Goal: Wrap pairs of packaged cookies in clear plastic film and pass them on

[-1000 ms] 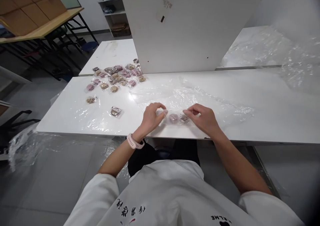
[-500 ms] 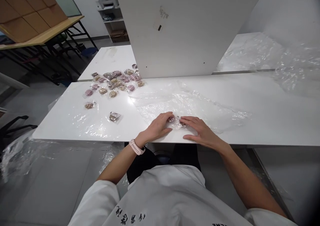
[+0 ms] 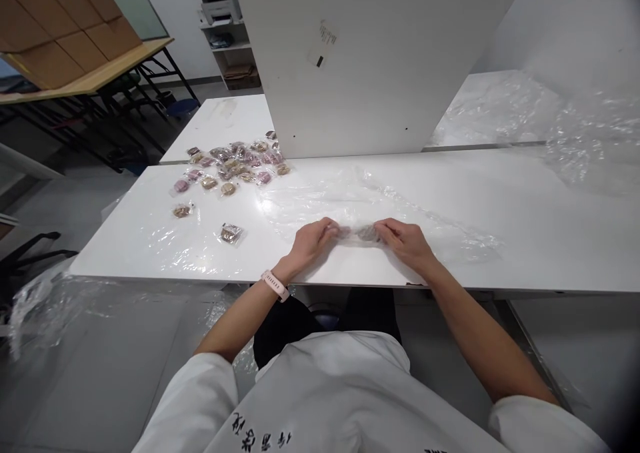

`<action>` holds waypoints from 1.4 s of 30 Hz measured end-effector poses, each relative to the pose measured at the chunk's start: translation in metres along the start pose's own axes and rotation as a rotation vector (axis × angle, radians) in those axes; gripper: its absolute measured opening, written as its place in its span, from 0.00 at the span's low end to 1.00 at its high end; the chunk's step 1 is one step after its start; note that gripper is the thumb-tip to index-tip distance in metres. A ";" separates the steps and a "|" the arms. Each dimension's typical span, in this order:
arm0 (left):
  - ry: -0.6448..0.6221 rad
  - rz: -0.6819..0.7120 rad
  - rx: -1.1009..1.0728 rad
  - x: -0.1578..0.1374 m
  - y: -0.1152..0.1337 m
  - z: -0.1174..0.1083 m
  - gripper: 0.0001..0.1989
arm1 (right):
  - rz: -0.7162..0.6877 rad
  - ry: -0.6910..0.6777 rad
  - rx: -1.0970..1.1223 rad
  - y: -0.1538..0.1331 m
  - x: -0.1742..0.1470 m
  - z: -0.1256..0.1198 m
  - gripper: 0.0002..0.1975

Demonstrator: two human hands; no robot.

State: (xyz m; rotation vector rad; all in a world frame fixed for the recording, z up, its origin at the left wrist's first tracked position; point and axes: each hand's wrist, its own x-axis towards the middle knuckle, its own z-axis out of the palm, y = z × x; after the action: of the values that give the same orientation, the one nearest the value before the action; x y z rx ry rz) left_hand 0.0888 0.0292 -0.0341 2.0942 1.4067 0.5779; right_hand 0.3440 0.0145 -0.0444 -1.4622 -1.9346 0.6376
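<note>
My left hand (image 3: 315, 243) is closed, its fingers pinching clear plastic film near the table's front edge. On the other side, my right hand (image 3: 406, 243) pinches the film too, thumb against fingers. Between them a small brownish wrapped piece (image 3: 369, 233) shows blurred, seemingly through the film; a fainter pinkish one is by the left fingertips. The clear plastic film (image 3: 330, 199) spreads flat and wrinkled behind my hands. Left of them lies a single dark brown wrapped cookie-like piece (image 3: 231, 233).
A cluster of pink, tan and brown wrapped pieces (image 3: 235, 166) lies on the white table (image 3: 550, 239) at the back left. A tall white panel (image 3: 350, 73) stands behind the film. Crumpled clear plastic (image 3: 590, 133) heaps at the right. Cardboard boxes (image 3: 75, 33) stand on another table.
My fingers have gone from resting around two small wrapped pieces to pinching the film at either side of them. Film now seems to cover the pieces. The right hand has moved slightly right.
</note>
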 end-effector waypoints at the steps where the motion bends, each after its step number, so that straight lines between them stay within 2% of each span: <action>1: -0.011 -0.066 -0.036 0.006 0.002 -0.001 0.10 | 0.054 -0.013 -0.023 0.000 0.007 0.001 0.19; 3: -0.009 -0.155 -0.023 0.016 0.007 -0.003 0.10 | 0.121 -0.002 -0.146 0.000 0.019 0.003 0.17; 5: 0.091 -0.139 0.120 0.019 0.011 -0.004 0.13 | 0.081 0.098 -0.310 -0.003 0.023 0.006 0.14; 7: 0.199 0.022 0.269 0.015 0.012 -0.003 0.14 | -0.067 0.189 -0.407 -0.006 0.017 0.006 0.13; 8: 0.204 0.139 0.310 0.010 0.011 -0.002 0.14 | -0.163 0.184 -0.415 -0.007 0.011 0.006 0.14; 10: 0.118 0.344 0.338 -0.001 0.006 0.001 0.15 | -0.318 0.077 -0.374 -0.006 -0.001 0.005 0.16; 12: 0.028 0.414 0.336 -0.007 0.000 0.003 0.16 | -0.378 -0.035 -0.313 -0.002 -0.011 0.007 0.20; 14: 0.016 0.359 0.320 -0.005 -0.005 0.003 0.13 | -0.357 -0.056 -0.267 0.003 -0.012 0.009 0.20; 17: 0.009 0.202 0.242 0.016 -0.005 -0.004 0.11 | -0.268 0.007 -0.199 0.008 0.002 0.010 0.18; 20: -0.033 0.023 0.156 0.046 0.001 -0.013 0.14 | -0.079 0.006 -0.154 0.006 0.030 0.005 0.18; 22: -0.054 -0.075 0.187 0.064 0.006 -0.016 0.13 | 0.063 -0.018 -0.220 0.003 0.049 0.002 0.17; 23: -0.030 -0.099 0.241 0.069 0.008 -0.017 0.11 | 0.090 -0.002 -0.290 0.001 0.055 0.001 0.16; 25: 0.102 -0.071 0.363 0.069 0.011 -0.014 0.06 | 0.025 0.092 -0.438 -0.004 0.061 0.004 0.15; 27: 0.257 0.032 0.363 0.051 0.015 -0.007 0.06 | -0.145 0.177 -0.492 -0.008 0.058 0.010 0.15; 28: 0.287 0.074 0.289 0.037 0.017 -0.004 0.06 | -0.229 0.177 -0.476 -0.008 0.053 0.015 0.15; 29: 0.254 0.089 0.166 0.021 0.020 0.000 0.07 | -0.298 0.153 -0.449 -0.008 0.049 0.020 0.15; 30: 0.169 0.050 0.006 0.005 0.022 0.002 0.08 | -0.348 0.119 -0.422 -0.008 0.045 0.025 0.15; 32: -0.056 -0.142 -0.408 -0.022 0.024 0.000 0.07 | -0.397 0.063 -0.389 -0.005 0.039 0.032 0.15; 33: -0.118 -0.272 -0.646 -0.030 0.024 -0.003 0.08 | -0.400 0.049 -0.381 -0.004 0.038 0.035 0.16; 34: -0.130 -0.401 -0.888 -0.033 0.023 -0.009 0.09 | -0.397 0.043 -0.376 -0.002 0.038 0.037 0.16; 36: 0.008 -0.603 -1.305 -0.029 0.020 -0.022 0.12 | -0.394 0.036 -0.364 0.000 0.041 0.038 0.17; 38: 0.194 -0.702 -1.531 -0.015 0.017 -0.033 0.08 | -0.397 0.032 -0.359 0.001 0.042 0.038 0.18; 40: 0.307 -0.682 -1.535 0.000 0.018 -0.035 0.07 | -0.399 0.035 -0.357 0.001 0.042 0.038 0.17; 42: 0.306 -0.529 -1.354 0.011 0.024 -0.027 0.15 | -0.400 0.040 -0.348 0.002 0.042 0.039 0.18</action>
State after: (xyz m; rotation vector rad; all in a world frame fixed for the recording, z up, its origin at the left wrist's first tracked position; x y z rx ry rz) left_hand 0.0929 0.0375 0.0023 0.5635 1.0819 1.1844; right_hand 0.3092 0.0549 -0.0645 -1.2094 -2.2987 0.0930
